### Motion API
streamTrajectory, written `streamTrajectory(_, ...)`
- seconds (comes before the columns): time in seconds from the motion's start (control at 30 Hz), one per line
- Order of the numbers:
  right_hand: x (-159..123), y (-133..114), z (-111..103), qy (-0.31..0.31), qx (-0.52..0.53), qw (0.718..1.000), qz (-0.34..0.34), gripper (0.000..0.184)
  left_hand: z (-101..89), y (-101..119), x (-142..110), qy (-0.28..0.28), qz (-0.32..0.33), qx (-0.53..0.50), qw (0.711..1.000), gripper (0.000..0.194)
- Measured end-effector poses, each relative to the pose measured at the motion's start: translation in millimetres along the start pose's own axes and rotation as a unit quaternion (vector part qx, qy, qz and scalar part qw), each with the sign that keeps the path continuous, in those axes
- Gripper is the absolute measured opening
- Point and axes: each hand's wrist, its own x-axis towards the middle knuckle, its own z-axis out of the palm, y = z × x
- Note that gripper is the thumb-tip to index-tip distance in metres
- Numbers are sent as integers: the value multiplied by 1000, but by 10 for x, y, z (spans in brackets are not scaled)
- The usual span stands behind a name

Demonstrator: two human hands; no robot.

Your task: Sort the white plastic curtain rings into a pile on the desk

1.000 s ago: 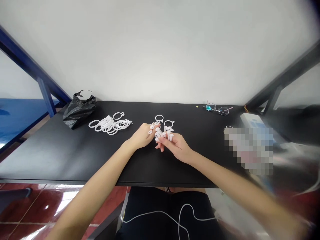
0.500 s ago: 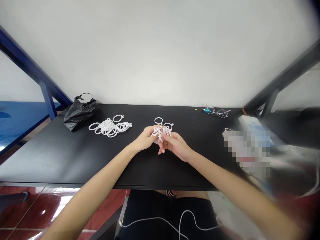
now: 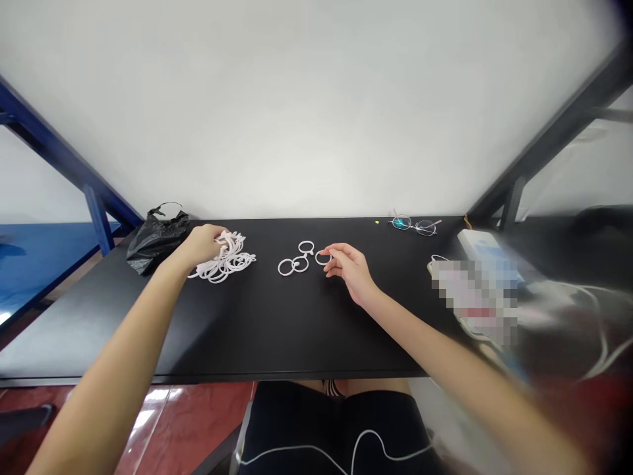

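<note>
My left hand [image 3: 204, 243] is closed around a bunch of white curtain rings [image 3: 232, 243], each with a small eyelet. It is over the left pile of curtain rings [image 3: 217, 272], and the palm hides part of the bunch. Near the middle of the table, my right hand [image 3: 350, 269] pinches the edge of a single white ring [image 3: 320, 262] between thumb and fingertips. Left of that one, a few loose rings [image 3: 286, 267] lie flat, some of them touching.
A crumpled black plastic bag [image 3: 153, 241] sits at the table's back left. Eyeglasses [image 3: 414, 225] lie near the wall. On the right are a white box [image 3: 487, 247], a blurred-out item and clear plastic with cables. A white cable [image 3: 297, 448] crosses my lap.
My hands have parted. The left has carried a bunch of rings leftward to the pile; the right has stayed near the middle, where several loose rings now show on the table.
</note>
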Motion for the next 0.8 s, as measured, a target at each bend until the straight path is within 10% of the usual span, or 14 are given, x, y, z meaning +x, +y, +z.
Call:
streamTrajectory(0.5, 161, -3, -106, 32, -1, 999, -25, 7, -116, -392, 82, -111, -14, 16, 994, 61)
streamTrajectory(0.7, 268, 83, -212, 32, -103, 989, -102, 14, -154, -14, -121, -80, 28, 49, 995, 58)
streamTrajectory(0.8, 307, 151, -288, 20, -328, 917, -227, 8, 109, 380, -238, -55, 141, 10, 988, 48)
